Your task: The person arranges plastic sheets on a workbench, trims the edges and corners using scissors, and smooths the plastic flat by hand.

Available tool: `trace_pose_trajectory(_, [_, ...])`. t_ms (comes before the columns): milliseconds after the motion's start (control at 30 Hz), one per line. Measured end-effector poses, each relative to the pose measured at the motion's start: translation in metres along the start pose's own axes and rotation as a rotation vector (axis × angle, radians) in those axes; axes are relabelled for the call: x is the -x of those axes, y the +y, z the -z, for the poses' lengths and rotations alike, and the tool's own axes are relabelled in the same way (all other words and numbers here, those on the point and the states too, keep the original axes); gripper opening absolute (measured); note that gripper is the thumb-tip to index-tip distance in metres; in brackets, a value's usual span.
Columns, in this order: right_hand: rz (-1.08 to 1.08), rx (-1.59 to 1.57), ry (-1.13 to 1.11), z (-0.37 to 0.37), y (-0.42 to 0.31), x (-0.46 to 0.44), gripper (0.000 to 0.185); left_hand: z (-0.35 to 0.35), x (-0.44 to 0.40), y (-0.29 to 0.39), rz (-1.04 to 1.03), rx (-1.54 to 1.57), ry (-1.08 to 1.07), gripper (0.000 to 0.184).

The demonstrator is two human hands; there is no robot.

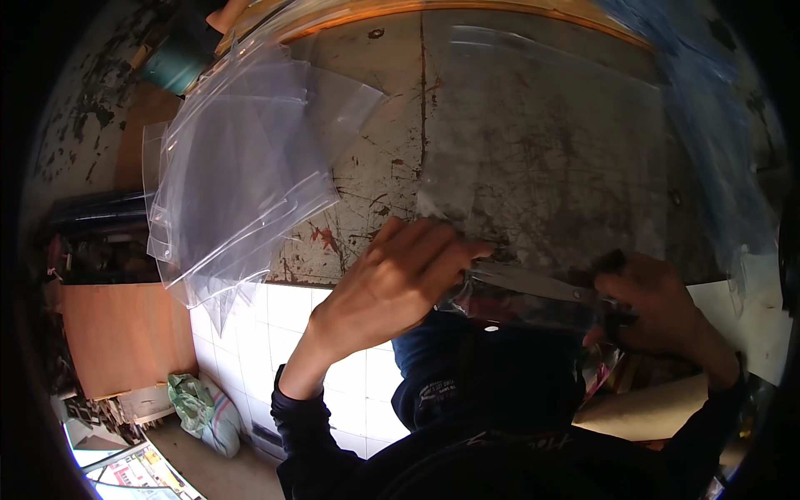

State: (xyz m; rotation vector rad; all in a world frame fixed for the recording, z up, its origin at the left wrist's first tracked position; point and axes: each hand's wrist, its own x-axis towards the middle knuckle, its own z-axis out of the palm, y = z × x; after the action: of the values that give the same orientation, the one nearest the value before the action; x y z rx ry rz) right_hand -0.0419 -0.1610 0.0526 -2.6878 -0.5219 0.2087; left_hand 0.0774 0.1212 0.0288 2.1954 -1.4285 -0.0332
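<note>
A clear plastic sheet (550, 142) lies flat on the worn table, its near edge hanging over the front. At that near edge, my left hand (412, 267) is closed on the plastic, fingers curled over it and thumb hidden. My right hand (654, 304) is closed around the dark handles of a pair of scissors (537, 283). The blades point left along the sheet's near edge, with their tips close to my left fingers. How far the blades are apart is hard to see.
Several clear plastic pieces (242, 175) lie in a loose stack on the left, overhanging the scratched table (375, 158). Bluish plastic film (708, 142) runs along the right side. A green-blue roll (175, 67) sits at the far left. Below are a brown board (125, 342) and a sack (218, 421).
</note>
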Motion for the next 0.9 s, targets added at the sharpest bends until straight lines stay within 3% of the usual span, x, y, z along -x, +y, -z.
trace_pose_trajectory(267, [0.046,-0.030,0.066,-0.006,0.000,0.000,0.048,0.003,-0.012,-0.014,-0.091,0.188,-0.063,0.031])
trace_pose_trajectory(433, [0.044,-0.046,0.044,-0.006,-0.005,-0.005,0.049,0.001,-0.006,-0.019,-0.014,0.343,-0.058,0.034])
trace_pose_trajectory(900, [0.101,-0.008,0.058,-0.011,-0.008,-0.008,0.048,-0.007,0.002,-0.023,0.015,0.398,-0.007,0.034])
